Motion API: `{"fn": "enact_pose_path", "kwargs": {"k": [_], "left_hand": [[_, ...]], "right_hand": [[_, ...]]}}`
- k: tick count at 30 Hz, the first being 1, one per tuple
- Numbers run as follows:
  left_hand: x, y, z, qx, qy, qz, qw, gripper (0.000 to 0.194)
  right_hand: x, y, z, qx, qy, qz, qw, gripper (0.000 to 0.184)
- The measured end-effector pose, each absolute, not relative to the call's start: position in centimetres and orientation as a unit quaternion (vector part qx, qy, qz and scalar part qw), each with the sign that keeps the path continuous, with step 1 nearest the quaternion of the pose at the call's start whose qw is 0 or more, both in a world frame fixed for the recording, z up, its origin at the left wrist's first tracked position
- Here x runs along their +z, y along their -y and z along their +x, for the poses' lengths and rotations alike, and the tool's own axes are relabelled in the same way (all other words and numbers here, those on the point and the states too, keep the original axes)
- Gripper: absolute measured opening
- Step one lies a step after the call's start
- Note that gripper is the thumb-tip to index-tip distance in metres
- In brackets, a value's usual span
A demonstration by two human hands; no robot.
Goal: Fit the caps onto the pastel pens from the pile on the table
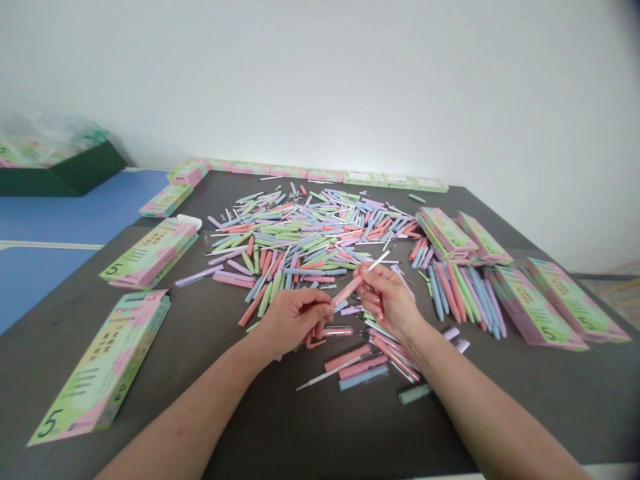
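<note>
Between my two hands is a pink pen barrel (349, 291), tilted up to the right, with a white refill (379, 261) sticking out of its upper end. My left hand (295, 316) pinches the barrel's lower end. Fingers of my right hand (387, 297) are closed around the upper end, where the refill comes out. Below them lie a clear-capped pink piece (337, 331), loose pink barrels (363, 367), a blue barrel (363, 378) and a white refill with a thin tip (320, 379). Behind my hands spreads a pile of pastel pen parts (300, 227).
A row of pens (467, 293) lies right of the pile, beside pink-green boxes (540, 307). More boxes stand at the left (103, 367) and along the table's back edge (290, 171). A dark green bin (75, 175) rests on a blue surface (115, 207) at far left.
</note>
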State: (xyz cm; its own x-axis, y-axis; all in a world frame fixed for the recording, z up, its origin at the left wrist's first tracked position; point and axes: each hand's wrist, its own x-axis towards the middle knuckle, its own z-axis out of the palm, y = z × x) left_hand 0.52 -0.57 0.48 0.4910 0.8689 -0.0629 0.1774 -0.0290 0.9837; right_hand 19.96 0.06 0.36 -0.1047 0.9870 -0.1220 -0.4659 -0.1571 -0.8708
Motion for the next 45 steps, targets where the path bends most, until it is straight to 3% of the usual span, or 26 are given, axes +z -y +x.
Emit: {"fn": "enact_pose_path", "kwargs": {"k": [6, 13, 18, 28, 33, 45], "left_hand": [[0.8, 0.5, 0.6, 0.299, -0.41, 0.675, 0.536, 0.022], [0.9, 0.4, 0.5, 0.309, -0.442, 0.758, 0.367, 0.019], [0.5, 0.3, 0.4, 0.31, -0.439, 0.784, 0.312, 0.02], [0.1, 0.2, 0.6, 0.317, -0.439, 0.79, 0.287, 0.027], [0.0, -0.1, 0.4, 0.333, -0.447, 0.79, 0.258, 0.028], [0.1, 0.0, 0.4, 0.329, -0.441, 0.772, 0.317, 0.028]], "right_hand": [[0.3, 0.1, 19.6, 0.632, 0.346, -0.387, 0.576, 0.019], [0.4, 0.0, 19.6, 0.619, 0.342, -0.391, 0.589, 0.018], [0.5, 0.0, 19.6, 0.612, 0.352, -0.396, 0.588, 0.019], [0.7, 0.5, 19.2, 0.622, 0.372, -0.405, 0.557, 0.025], [1.2, 0.1, 19.8, 0.59, 0.349, -0.394, 0.613, 0.026], [0.8, 0.1, 20.1, 0.614, 0.353, -0.387, 0.591, 0.017]]}}
